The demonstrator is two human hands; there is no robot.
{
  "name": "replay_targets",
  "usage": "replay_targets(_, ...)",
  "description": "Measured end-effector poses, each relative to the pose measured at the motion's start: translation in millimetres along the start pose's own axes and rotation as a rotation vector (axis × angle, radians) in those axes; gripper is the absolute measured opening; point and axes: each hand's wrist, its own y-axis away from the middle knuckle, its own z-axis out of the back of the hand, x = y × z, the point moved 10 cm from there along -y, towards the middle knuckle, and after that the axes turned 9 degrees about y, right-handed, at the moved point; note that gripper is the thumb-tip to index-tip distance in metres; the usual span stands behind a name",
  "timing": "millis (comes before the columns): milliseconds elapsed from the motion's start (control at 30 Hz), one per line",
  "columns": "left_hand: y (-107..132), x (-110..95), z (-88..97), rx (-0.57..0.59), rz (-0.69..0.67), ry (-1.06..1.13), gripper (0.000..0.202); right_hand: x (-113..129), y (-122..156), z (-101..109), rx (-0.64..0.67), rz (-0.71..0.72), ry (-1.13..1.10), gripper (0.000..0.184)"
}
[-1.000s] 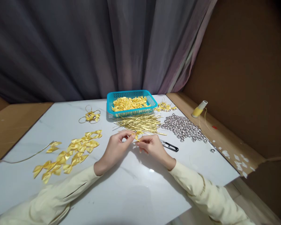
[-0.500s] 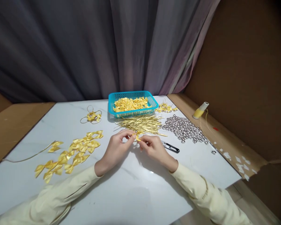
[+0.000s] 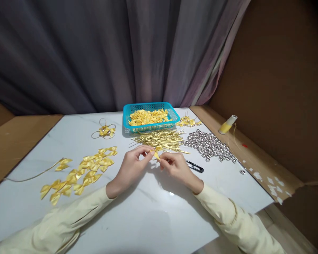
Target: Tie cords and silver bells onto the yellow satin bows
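Note:
Between my fingertips is a yellow ribbon bow point(image 3: 156, 154), partly hidden by the fingers. My left hand point(image 3: 134, 165) pinches its left side, and my right hand point(image 3: 176, 167) pinches its lower right end. Just beyond the hands lies a pile of gold wire ties point(image 3: 161, 138). Black thread snips point(image 3: 195, 166) rest by my right hand, their blade end partly covered by it. Several yellow bows point(image 3: 76, 174) are spread on the table to the left of my left hand.
A blue basket point(image 3: 125, 120) of yellow bows stands at the back. Silver beads point(image 3: 209, 144) are heaped on the right, near a thread spool point(image 3: 228, 124). Bow-and-bell-like clusters with cord loops point(image 3: 106, 131) lie back left, others point(image 3: 188, 121) beside the basket. White scraps point(image 3: 274, 185) dot the cardboard.
The bow between my fingers has turned slightly, its lower tail now pointing more downward. Both hands stay in nearly the same place, and the right covers more of the snips.

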Motion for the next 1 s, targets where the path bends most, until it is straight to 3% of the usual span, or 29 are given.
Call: replay_targets(1000,0.4,-1.8,0.6,0.000,0.015,0.014,0.013,3.9,0.8,3.0,-0.002,0.005,0.066,0.024)
